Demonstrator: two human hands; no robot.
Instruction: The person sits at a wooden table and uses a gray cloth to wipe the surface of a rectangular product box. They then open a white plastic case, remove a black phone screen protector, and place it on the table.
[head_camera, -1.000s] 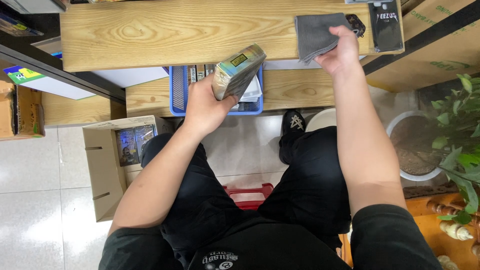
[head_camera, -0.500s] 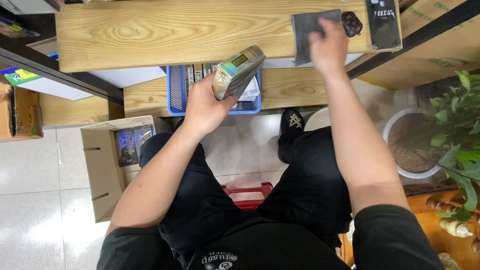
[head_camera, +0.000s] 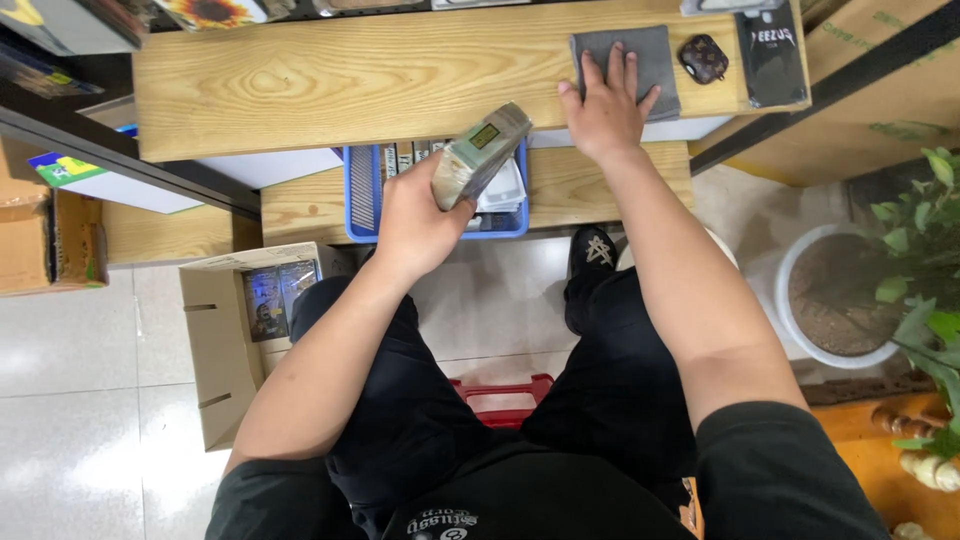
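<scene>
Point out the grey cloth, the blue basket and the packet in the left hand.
Grey cloth (head_camera: 655, 55): head view, bare upper right part.
Blue basket (head_camera: 362, 190): head view, left wall.
Packet (head_camera: 480, 152): head view, middle of its clear wrap.

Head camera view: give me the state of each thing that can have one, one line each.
Left hand: closed around a wrapped pack, held tilted.
Right hand: fingers spread flat on grey cloth.
Grey cloth: lying flat.
Blue basket: holding items.
Cardboard box: open.

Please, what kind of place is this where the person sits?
Probably a small shop's stockroom or packing corner. A wooden shelf serves as a desk, a blue basket holds packets, and an open cardboard box with goods stands on the tiled floor.
</scene>
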